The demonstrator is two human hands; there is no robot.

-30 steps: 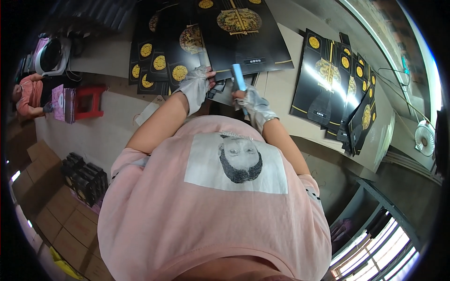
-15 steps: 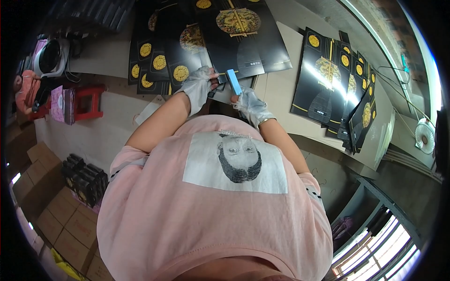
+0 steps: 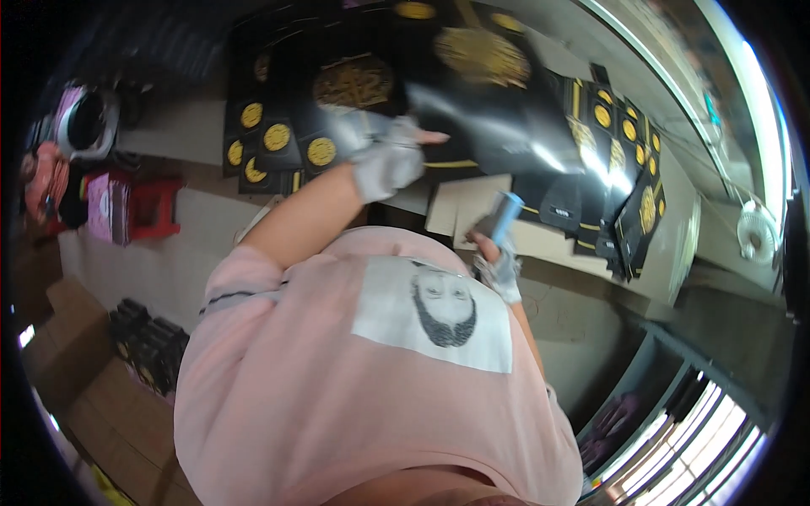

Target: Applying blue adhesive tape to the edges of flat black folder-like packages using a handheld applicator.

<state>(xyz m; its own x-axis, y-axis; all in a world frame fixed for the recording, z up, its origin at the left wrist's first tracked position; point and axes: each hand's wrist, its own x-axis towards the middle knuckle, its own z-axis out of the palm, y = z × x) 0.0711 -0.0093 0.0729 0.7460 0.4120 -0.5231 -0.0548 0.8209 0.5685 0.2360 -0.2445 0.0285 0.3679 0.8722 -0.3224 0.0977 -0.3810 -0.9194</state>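
A large glossy black sheet (image 3: 498, 122) with gold and yellow printing lies over other black sheets at the front of the table, blurred by motion. My left hand (image 3: 392, 160), in a pale fingerless glove, rests at its near left part. One bare finger stretches out over the sheet; the other fingers are hard to make out. My right hand (image 3: 498, 257), gloved the same way, is drawn back near my body at the table's front edge. Its fingers are closed around a light blue bar-shaped tool (image 3: 506, 215), which points up and away from me.
Overlapping black sheets with yellow round prints (image 3: 277, 137) lie on the left, and another stack (image 3: 629, 181) on the right. A white fan (image 3: 757, 232) stands at far right. At left are a red stool (image 3: 160, 202), cardboard boxes (image 3: 101, 405) and black packages (image 3: 148, 346).
The large black sheet has shifted right, partly over the right-hand stack. My left hand has moved right onto it. My right hand has pulled back and right with the blue tool.
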